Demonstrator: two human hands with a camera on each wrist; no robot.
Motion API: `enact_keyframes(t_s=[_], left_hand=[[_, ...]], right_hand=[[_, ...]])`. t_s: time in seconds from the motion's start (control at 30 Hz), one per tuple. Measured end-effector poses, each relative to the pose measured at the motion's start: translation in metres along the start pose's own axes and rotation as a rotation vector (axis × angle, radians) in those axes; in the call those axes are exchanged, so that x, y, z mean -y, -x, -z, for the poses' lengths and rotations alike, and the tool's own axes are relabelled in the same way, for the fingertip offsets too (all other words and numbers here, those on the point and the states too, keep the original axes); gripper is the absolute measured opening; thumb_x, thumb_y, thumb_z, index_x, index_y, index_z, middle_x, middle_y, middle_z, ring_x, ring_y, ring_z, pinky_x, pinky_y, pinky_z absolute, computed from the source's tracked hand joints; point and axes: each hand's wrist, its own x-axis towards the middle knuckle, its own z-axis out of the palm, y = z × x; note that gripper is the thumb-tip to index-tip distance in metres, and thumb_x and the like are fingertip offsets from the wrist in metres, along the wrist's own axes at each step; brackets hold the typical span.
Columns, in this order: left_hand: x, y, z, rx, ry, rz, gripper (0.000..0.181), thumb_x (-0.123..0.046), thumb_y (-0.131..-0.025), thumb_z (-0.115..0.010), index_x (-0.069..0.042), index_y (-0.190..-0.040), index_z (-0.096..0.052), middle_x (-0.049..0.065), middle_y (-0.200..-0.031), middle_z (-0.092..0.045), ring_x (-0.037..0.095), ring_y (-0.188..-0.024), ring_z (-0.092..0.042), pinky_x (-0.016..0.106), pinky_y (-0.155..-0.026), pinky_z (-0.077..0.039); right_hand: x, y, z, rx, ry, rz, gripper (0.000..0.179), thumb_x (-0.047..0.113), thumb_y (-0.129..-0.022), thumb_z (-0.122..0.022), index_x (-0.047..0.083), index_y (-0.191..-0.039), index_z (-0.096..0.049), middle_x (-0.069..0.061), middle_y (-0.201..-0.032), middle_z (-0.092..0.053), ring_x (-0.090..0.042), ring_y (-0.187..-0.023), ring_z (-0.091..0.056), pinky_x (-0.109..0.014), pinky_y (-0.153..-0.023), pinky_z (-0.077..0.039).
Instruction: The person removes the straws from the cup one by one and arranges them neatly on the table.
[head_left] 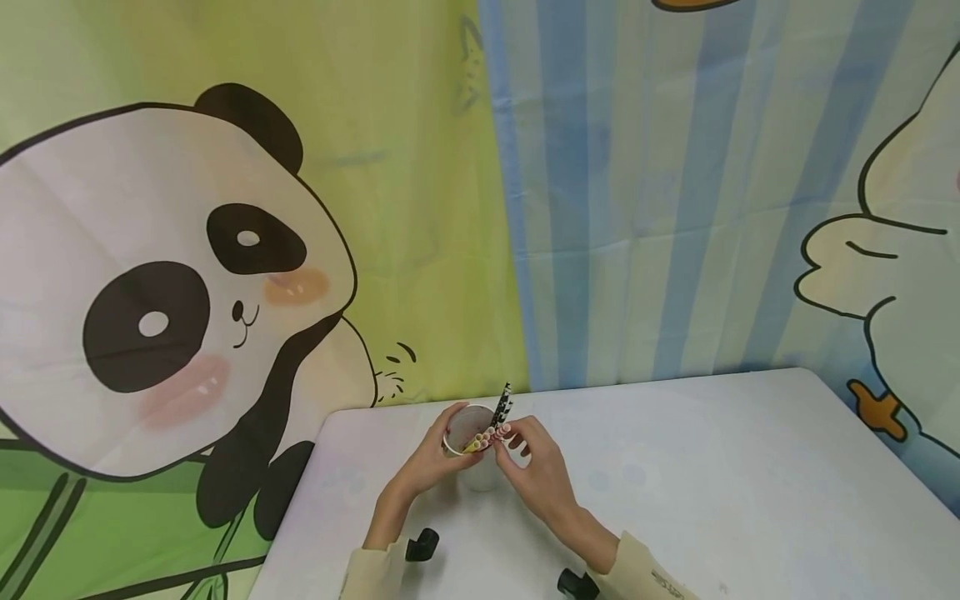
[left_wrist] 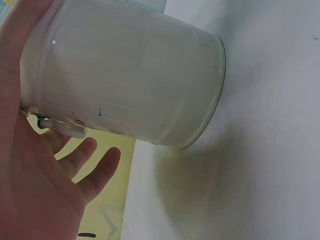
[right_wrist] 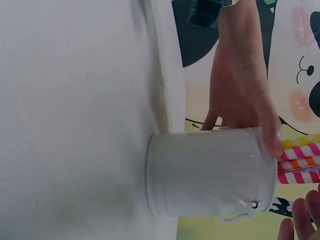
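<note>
- Cup point(left_wrist: 120, 70), white, one: stands near the far edge of the surface point(head_left: 712, 500), between the two hands; a small loop handle shows on its side. Whether its base touches the surface or is just off it, cannot tell.
- Striped straws point(right_wrist: 300, 165), several: pink, orange and yellow, bunched at one side of the cup's mouth, ends projecting past the rim. The bunching probably owes to the right hand's hold and the cup wall behind.
- Black-and-white straw point(head_left: 502, 406), at least one: leans outward beside the bunch, apart in angle.
- Left hand point(head_left: 431, 460): grip spread to the cup's breadth, thumb over the near rim, fingers round the far side; holds the cup, presumably to steady it and leave the mouth accessible.
- Right hand point(head_left: 538, 475): grip nearly closed, thumb and forefinger pinching at the straw ends, other fingers loosely bent; a fingertip pinch likely suits such slim pieces. Exact number pinched, cannot tell.
- Backdrop point(head_left: 600, 208), printed cloth: hangs behind the surface.
</note>
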Motion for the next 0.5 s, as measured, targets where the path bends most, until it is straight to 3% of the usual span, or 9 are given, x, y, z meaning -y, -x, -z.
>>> enact_keyframes(t_s=[0.2, 0.5], left_hand=[[-0.002, 0.0, 0.003, 0.024, -0.022, 0.007, 0.093, -0.027, -0.082, -0.084, -0.013, -0.157, -0.03, 0.025, -0.149, -0.043, 0.044, -0.132, -0.046, 0.059, -0.102, -0.042], [-0.004, 0.001, 0.002, 0.008, -0.028, 0.023, 0.093, -0.027, -0.081, -0.085, -0.016, -0.156, -0.031, 0.021, -0.149, -0.045, 0.042, -0.133, -0.046, 0.062, -0.104, -0.041]], right_hand=[[0.007, -0.004, 0.009, -0.017, -0.031, -0.005, 0.016, 0.012, -0.09, -0.074, 0.017, -0.102, -0.065, -0.001, -0.097, -0.065, -0.016, -0.083, -0.063, -0.035, -0.064, -0.053], [0.017, -0.007, 0.022, -0.008, -0.063, -0.037, 0.015, 0.012, -0.091, -0.073, 0.019, -0.102, -0.066, 0.001, -0.098, -0.064, -0.016, -0.085, -0.062, -0.031, -0.068, -0.053]])
